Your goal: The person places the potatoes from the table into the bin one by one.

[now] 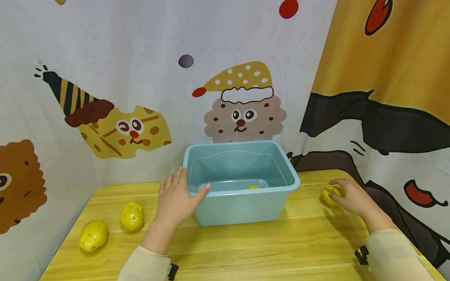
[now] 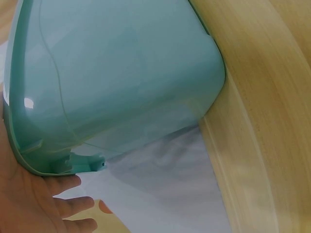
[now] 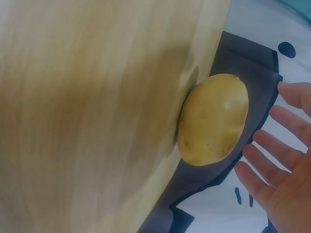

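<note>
A light blue plastic bin (image 1: pixel 240 209) stands at the back middle of the table. My left hand (image 1: pixel 175 198) touches its left rim with fingers spread and fairly straight; the left wrist view shows the palm (image 2: pixel 22 199) against the bin's rim corner. To the right, my right hand (image 1: pixel 352 197) hovers over a yellow potato (image 1: pixel 327 196) on the table. In the right wrist view the fingers (image 3: pixel 277 155) are spread beside that potato (image 3: pixel 214 120), with a gap between. Inside the bin, part of a yellow thing (image 1: pixel 254 187) shows above the front rim.
Two more yellow potatoes, one nearer (image 1: pixel 93 235) and one farther back (image 1: pixel 132 216), lie on the table left of my left hand. A printed curtain (image 1: pixel 130 42) hangs right behind the wooden table (image 1: pixel 257 252) and along its right side.
</note>
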`<state>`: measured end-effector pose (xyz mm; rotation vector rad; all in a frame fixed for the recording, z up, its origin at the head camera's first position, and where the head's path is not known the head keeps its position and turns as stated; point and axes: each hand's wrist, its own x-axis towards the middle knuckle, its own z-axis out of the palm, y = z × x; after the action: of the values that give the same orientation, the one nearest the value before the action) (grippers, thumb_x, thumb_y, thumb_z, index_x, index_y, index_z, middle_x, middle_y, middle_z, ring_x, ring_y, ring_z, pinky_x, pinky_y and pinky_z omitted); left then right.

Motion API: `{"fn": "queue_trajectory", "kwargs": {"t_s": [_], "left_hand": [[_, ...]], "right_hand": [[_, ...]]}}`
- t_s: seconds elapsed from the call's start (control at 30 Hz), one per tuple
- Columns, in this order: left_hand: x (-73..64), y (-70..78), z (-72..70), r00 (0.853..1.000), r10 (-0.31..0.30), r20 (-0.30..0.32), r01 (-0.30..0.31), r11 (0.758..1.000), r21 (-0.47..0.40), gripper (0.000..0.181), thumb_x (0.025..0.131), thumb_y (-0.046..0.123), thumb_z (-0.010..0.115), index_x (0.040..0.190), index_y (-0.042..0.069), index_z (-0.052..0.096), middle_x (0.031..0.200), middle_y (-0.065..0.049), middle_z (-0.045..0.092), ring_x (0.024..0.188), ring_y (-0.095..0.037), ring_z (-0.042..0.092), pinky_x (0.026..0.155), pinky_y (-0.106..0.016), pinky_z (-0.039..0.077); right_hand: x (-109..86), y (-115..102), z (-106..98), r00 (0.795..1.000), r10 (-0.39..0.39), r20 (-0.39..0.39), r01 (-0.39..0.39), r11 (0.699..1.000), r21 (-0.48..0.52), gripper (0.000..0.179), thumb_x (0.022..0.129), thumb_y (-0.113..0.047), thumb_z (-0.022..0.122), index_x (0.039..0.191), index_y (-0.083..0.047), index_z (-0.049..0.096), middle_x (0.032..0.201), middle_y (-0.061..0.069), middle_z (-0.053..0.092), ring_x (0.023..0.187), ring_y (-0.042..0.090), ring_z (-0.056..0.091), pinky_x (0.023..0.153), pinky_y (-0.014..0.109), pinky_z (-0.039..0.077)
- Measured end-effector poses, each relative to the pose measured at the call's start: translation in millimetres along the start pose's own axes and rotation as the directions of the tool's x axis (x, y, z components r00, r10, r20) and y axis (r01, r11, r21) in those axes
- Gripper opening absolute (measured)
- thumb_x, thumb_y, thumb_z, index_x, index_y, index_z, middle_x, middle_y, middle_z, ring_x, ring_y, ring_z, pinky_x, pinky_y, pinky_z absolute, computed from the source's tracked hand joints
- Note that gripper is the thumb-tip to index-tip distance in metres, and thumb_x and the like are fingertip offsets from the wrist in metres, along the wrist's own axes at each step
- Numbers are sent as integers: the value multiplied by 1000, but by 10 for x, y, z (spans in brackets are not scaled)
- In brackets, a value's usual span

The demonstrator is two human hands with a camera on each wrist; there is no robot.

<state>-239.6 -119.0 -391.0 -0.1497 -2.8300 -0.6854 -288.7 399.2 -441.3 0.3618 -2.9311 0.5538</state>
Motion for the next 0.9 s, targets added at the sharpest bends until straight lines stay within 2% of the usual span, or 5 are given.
{"fn": "queue_trajectory", "kwargs": {"t_s": [0.37,0.7,0.9], "left_hand": [[-5,11,-10,1000,-2,-3,2,1000,-8,100,92,69,52,155,-4,26,162,-23,23,146,-50,21,116,-66,11],[-1,-4,0,1000,3,-3,-3,1000,4,103,91,74,48,155,-3,26,162,-22,23,146,-49,21,116,-66,12],[1,-4,9,1000,1,-5,-1,1000,-9,101,91,71,51,155,-3,26,162,-23,24,146,-50,21,116,-67,10]], "right_hand": [[50,92,60,999,1,33,0,999,-37,48,95,-24,67,132,5,57,135,35,52,122,56,47,97,68,40],[87,152,125,999,-13,33,14,1000,-11,48,94,-23,69,131,6,58,136,35,51,125,56,44,101,68,36],[95,183,164,999,-23,37,23,1000,-2,47,93,-21,71,128,8,59,134,36,53,124,57,45,100,68,37]]}}
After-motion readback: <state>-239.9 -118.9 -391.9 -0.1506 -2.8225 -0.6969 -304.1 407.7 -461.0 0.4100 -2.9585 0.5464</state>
